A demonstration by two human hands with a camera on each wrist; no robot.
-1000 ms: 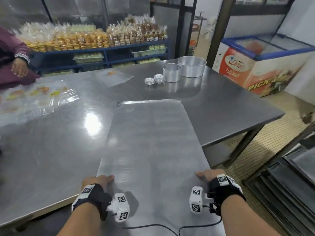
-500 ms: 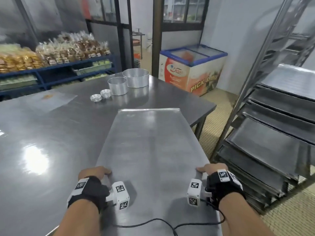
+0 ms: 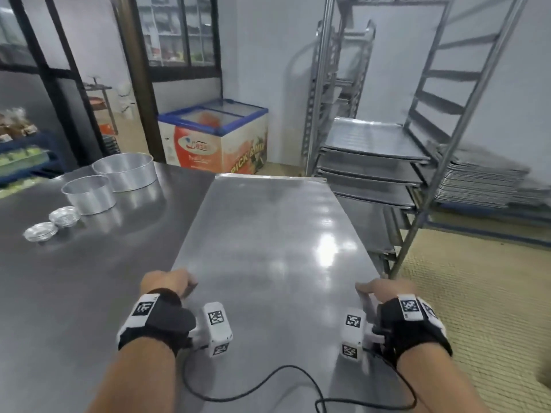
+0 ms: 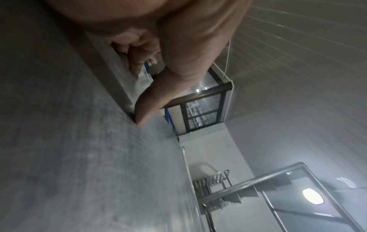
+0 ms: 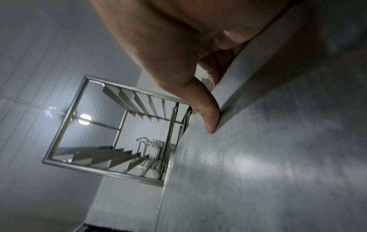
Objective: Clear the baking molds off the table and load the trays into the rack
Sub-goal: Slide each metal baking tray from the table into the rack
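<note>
Tray (image 3: pixel 268 248) is held over the table (image 3: pixel 74 293) edge, far short end w/ open floor between it and the rack (image 3: pixel 372 162), whose lower slots already hold trays. Left hand (image 3: pixel 167 283) and right hand (image 3: pixel 384 292) grip the tray's long side rims near its near end, thumbs on top, fingers curled under. Long axis runs away from the person, toward the rack. Molds (image 3: pixel 122 171) sit on the table, left, well apart.

The tray (image 3: pixel 268 248) is dull silver-grey, like the table (image 3: pixel 74 278) and the 2 round molds (image 3: pixel 125 171). The freezer (image 3: pixel 217 135) is orange and white with blue trim. Wrist bands are black with black-and-white square markers.
</note>
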